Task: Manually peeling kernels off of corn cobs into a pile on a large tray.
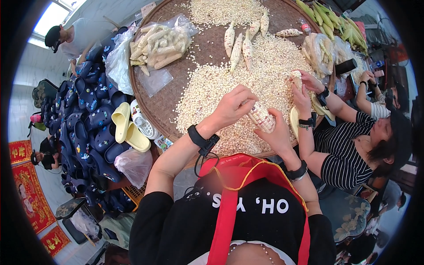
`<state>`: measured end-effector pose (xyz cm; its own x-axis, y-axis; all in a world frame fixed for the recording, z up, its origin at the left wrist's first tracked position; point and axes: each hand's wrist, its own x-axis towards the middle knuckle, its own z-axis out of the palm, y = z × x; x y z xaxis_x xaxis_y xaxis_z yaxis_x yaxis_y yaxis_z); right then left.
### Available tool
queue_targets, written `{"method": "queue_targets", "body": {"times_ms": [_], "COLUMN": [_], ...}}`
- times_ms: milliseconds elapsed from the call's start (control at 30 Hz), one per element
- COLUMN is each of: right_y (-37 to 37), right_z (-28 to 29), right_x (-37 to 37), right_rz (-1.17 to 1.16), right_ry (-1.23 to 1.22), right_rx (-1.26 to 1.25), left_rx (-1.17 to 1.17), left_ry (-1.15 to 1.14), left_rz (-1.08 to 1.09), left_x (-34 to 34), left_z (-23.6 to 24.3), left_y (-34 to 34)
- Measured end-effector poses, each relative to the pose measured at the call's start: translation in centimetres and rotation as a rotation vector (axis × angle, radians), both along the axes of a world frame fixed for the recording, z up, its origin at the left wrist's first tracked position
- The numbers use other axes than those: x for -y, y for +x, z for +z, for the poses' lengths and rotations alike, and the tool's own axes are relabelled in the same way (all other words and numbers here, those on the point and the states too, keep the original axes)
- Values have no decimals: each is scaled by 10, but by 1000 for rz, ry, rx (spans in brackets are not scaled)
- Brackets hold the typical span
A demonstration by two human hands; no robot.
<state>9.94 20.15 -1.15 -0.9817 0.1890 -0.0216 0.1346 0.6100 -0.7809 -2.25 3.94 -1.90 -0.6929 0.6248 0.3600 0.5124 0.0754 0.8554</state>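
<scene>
A corn cob [262, 118] with pale and dark-speckled kernels is held above the round brown tray [185, 73]. My right hand [278, 134] wraps round its lower right side. The curled fingers of my left hand [234, 107] press on its upper left end; the fingertips are partly hidden. Loose corn kernels [203, 92] spread in a thick layer under both hands. Beyond them lie several whole corn cobs [236, 52], apart from my hands.
A plastic bag of stripped cobs [161, 46] lies at the tray's left. At right, a co-worker in a striped shirt [353, 152] holds another cob [297, 79]. Husked-leaf corn [324, 20] is piled at the far right. Dark blue clogs [95, 119] and yellow slippers [132, 132] crowd the left.
</scene>
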Motion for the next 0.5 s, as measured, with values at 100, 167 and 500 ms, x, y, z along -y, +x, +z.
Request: {"method": "queue_targets", "body": {"times_ms": [100, 167, 500], "right_y": [-3, -6, -5], "right_z": [-5, -5, -5], "right_x": [-4, -8, -1], "right_rz": [0, 66, 74], "right_ry": [-95, -36, 130], "right_rx": [-44, 125, 37], "left_rx": [151, 123, 318], "left_ry": [96, 102, 4], "left_rz": [-71, -118, 41], "left_x": [6, 10, 5], "left_z": [3, 4, 6], "left_y": [-1, -1, 3]}}
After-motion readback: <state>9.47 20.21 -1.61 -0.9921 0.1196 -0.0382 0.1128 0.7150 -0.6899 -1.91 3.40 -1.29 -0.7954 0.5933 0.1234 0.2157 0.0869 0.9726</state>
